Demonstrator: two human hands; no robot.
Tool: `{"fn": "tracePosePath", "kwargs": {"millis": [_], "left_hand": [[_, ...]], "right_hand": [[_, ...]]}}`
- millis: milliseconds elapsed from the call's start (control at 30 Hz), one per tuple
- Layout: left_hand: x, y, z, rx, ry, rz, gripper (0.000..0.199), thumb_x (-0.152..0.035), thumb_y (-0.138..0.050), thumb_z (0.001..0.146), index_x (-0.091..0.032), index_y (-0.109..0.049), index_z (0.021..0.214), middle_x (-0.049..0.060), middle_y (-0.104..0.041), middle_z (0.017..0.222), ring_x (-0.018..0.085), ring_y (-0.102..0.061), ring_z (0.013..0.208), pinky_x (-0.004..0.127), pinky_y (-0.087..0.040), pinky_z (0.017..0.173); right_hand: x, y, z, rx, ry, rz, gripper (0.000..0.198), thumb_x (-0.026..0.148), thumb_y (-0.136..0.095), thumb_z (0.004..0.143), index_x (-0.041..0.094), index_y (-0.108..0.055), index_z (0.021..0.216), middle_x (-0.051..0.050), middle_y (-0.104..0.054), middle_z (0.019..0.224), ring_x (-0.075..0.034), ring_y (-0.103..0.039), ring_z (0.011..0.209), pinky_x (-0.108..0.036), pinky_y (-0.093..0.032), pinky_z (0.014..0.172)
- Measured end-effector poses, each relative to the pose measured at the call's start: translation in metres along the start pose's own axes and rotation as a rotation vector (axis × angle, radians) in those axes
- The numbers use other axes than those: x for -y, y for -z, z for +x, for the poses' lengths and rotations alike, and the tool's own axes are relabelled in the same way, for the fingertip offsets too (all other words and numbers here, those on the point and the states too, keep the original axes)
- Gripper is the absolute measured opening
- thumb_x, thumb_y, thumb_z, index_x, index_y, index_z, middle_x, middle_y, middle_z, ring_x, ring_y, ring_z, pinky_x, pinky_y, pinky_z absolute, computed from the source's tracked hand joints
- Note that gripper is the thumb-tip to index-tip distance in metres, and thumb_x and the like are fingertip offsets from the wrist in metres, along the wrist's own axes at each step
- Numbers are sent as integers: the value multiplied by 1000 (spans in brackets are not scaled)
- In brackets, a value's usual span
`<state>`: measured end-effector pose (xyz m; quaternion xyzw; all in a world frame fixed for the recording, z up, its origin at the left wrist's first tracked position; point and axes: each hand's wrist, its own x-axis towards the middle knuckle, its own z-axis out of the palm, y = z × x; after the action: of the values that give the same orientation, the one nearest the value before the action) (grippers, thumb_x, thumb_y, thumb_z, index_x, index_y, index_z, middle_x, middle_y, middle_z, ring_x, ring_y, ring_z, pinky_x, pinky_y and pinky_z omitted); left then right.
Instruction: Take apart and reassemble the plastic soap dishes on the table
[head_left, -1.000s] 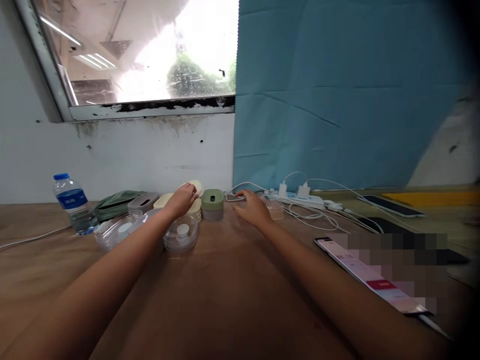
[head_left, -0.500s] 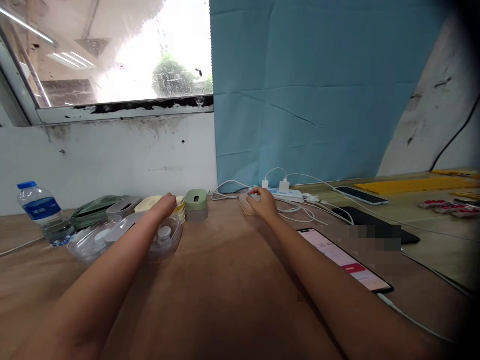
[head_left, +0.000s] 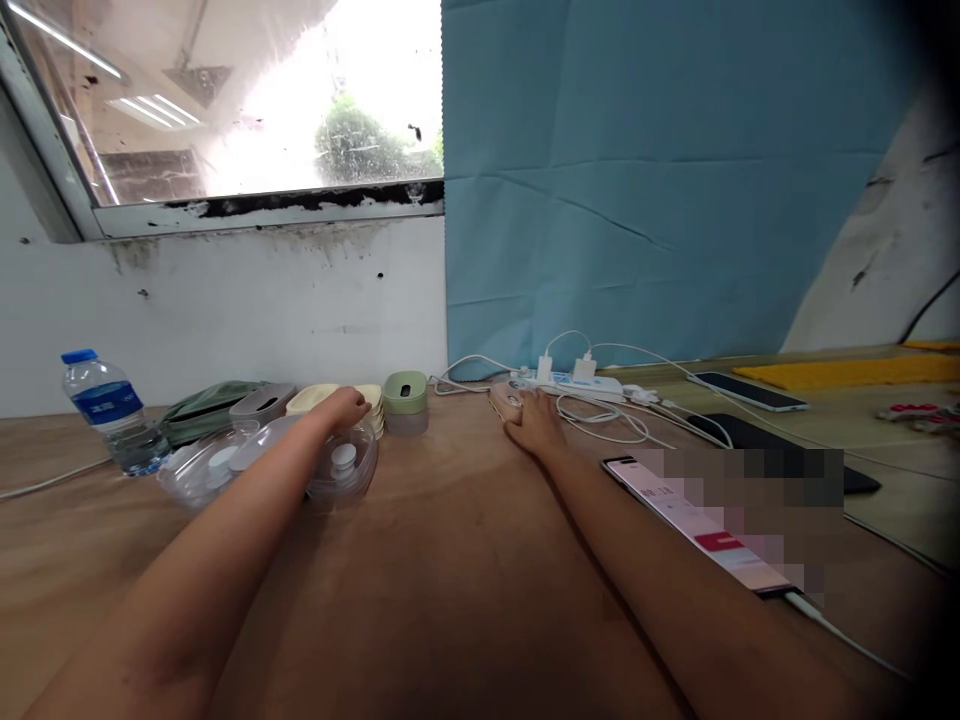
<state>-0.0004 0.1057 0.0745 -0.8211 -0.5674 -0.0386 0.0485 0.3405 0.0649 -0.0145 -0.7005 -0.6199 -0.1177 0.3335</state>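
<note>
My right hand lies on a small pinkish phone-like thing beside the power strip, its thumb at the near edge and its fingers over the right part. My left hand is closed over the stack of cream containers; whatever it may hold is hidden. Just right of the stack stands a green-topped container. Clear plastic shells with white caps lie under and around my left forearm, which covers part of them.
At the left stands a water bottle near a green pouch and a grey container. White cables trail from the power strip. A lit phone lies by my right forearm, with another phone farther back.
My right hand has lowered from a raised pinch above the pinkish thing to lie over it. My left hand stays by the cream containers. The whole view has shifted slightly.
</note>
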Motion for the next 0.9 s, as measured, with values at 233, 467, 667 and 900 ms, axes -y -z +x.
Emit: {"fn": "tracePosePath", "kwargs": {"millis": [233,467,667,900], "left_hand": [[-6,6,-15,-77,-18,-97,29,-28,-43,74,-12,-67,78,12,-64,88,21,-59,80,27,-42,73],[-68,31,-93,-395,-244,-324,26,-26,-39,79,-16,-56,96,7,-54,101,18,-51,95,29,-39,86],[-119,11,-190,-288,-545,-321,22,-19,-47,73,-20,-54,94,6,-56,98,21,-50,91,39,-35,88],[-115,-18,-196,-320,-434,-781,41,-18,-53,69,-22,-47,109,9,-47,115,23,-44,106,39,-35,93]], "right_hand": [[1,1,3,-37,73,25,44,30,-59,62,13,-46,100,-15,-49,108,-30,-43,104,-41,-30,90],[2,4,1,-64,45,157,43,33,-66,54,17,-46,88,-11,-57,94,-29,-52,90,-40,-38,80],[10,11,-6,-185,-7,353,46,34,-67,53,16,-45,89,-12,-57,95,-30,-51,95,-44,-36,84],[43,36,-48,-355,-67,654,44,43,-59,65,19,-38,96,-15,-50,113,-26,-47,107,-43,-37,89]]}}
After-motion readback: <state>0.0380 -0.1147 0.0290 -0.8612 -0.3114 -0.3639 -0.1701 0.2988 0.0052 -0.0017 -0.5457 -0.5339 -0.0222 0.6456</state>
